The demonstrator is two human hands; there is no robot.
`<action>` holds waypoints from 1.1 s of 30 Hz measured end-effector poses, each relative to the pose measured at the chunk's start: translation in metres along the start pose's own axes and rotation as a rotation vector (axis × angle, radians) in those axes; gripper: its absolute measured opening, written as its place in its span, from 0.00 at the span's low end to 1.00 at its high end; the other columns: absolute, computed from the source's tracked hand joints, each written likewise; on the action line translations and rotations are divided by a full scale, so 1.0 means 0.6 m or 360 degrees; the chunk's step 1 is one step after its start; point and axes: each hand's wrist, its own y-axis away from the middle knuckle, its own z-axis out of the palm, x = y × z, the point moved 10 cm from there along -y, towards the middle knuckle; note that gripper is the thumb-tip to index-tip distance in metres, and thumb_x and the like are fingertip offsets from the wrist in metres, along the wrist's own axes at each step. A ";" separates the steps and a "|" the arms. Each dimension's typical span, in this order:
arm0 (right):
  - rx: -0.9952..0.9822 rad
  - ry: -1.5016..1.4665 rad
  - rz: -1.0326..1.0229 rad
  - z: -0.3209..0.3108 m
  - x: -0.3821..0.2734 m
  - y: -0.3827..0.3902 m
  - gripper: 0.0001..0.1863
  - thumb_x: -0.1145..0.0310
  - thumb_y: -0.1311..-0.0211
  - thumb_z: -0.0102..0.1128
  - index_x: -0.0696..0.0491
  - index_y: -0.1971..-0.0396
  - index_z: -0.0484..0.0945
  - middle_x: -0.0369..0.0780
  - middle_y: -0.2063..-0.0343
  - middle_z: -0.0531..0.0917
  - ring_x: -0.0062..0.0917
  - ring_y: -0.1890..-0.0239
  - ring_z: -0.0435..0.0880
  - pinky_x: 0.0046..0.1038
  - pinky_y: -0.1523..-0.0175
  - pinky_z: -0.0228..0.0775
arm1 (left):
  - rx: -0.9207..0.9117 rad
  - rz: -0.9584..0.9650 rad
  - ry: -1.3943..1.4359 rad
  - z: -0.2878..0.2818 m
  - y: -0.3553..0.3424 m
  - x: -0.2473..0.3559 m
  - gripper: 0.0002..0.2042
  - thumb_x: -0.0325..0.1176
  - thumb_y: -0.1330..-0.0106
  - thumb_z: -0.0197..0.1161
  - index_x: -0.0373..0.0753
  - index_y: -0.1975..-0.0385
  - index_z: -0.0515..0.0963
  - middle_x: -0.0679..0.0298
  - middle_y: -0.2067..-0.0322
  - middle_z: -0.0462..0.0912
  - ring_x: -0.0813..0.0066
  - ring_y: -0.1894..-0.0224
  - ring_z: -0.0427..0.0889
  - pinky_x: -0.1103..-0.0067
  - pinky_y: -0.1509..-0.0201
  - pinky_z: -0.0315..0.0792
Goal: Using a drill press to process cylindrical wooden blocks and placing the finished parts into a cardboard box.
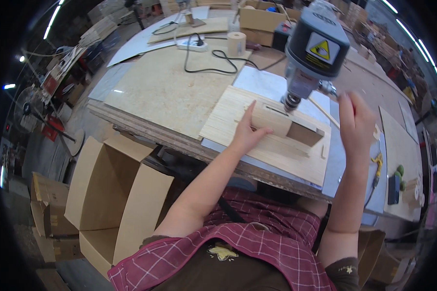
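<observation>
A grey bench drill press (318, 48) stands at the right of the worktable, its chuck (291, 100) pointing down. Beneath the chuck lies a long pale wooden box (273, 120) with a slot along its top and an open-looking hollow toward its right end. My left hand (247, 135) presses against the box's left part, thumb on the near side and fingers over the far side. Closed in a fist, my right hand (357, 121) grips the drill press handle (328, 88). The box rests on a light wooden board (223, 116). The bit's tip is too small to make out.
Left of the board lies a large plywood sheet (150, 87). Behind are a white power strip (192, 45), a black cable and a wooden cylinder (236, 43). A yellow-handled tool (377, 165) lies right. An open cardboard box (114, 189) stands below the table's left edge.
</observation>
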 end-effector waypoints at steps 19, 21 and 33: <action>0.0414 -0.0268 -0.0237 0.073 0.044 0.140 0.06 0.78 0.45 0.46 0.61 0.79 0.69 0.39 0.86 0.63 0.25 0.83 0.61 0.25 0.78 0.51 | -0.0033 -0.0032 -0.0026 0.011 0.005 -0.001 0.42 0.28 0.58 0.68 0.38 0.41 0.50 0.51 0.46 0.61 0.64 0.46 0.65 0.79 0.51 0.66; 0.0443 -0.0270 -0.0275 0.079 0.051 0.143 0.05 0.78 0.45 0.46 0.61 0.78 0.70 0.39 0.86 0.64 0.25 0.82 0.61 0.25 0.78 0.51 | -0.0052 -0.0073 0.0010 0.013 0.005 0.000 0.42 0.28 0.57 0.68 0.38 0.41 0.50 0.51 0.46 0.61 0.64 0.46 0.65 0.78 0.50 0.66; 0.0336 -0.0135 -0.0356 0.032 0.000 0.107 0.05 0.77 0.45 0.47 0.60 0.77 0.71 0.41 0.86 0.67 0.27 0.84 0.64 0.26 0.78 0.55 | -0.0063 -0.0070 0.0002 0.011 0.003 -0.001 0.42 0.27 0.57 0.68 0.37 0.41 0.49 0.51 0.46 0.61 0.64 0.46 0.65 0.79 0.50 0.66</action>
